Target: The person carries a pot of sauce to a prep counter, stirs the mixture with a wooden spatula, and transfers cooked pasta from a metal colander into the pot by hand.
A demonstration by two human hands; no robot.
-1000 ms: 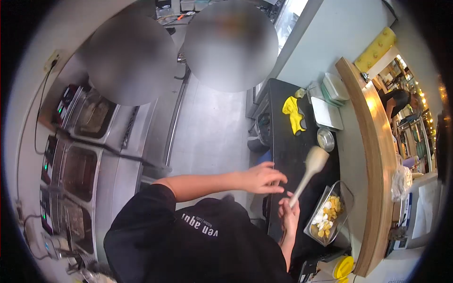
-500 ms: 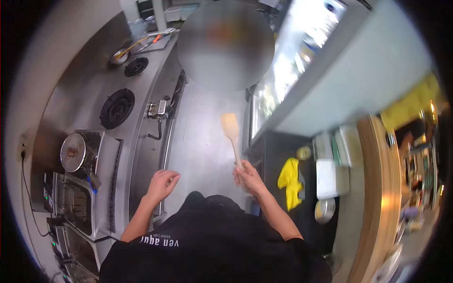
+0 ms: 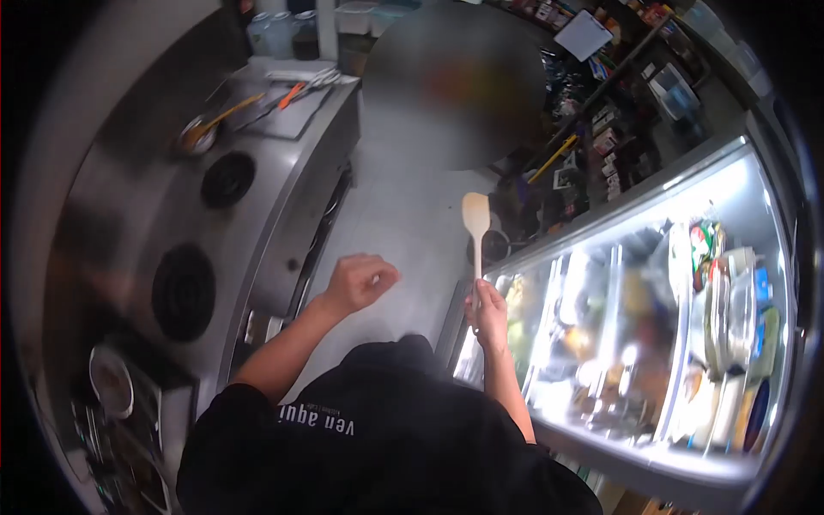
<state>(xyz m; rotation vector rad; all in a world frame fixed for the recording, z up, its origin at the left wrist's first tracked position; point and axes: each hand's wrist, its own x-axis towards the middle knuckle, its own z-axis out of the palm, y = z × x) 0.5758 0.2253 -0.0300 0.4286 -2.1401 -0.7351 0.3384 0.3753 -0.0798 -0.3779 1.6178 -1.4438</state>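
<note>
In the head view, the spatula (image 3: 477,233) points forward, blade (image 3: 476,210) foremost, from the right hand (image 3: 490,314), whose fingers grip its handle (image 3: 478,259), while the left hand (image 3: 359,281), curled closed and empty, hangs well apart to the left.

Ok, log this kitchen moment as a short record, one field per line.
Right hand: fingers around the handle of a spatula
Spatula: pale, head pointing up and away from the person
Left hand: fingers curled, nothing visible in it
Left side: steel counter with two dark burners
Far end of counter: tray with an orange-handled tool
Right side: lit fridge, contents partly blurred
Unclear: area behind the round blurred patch
</note>
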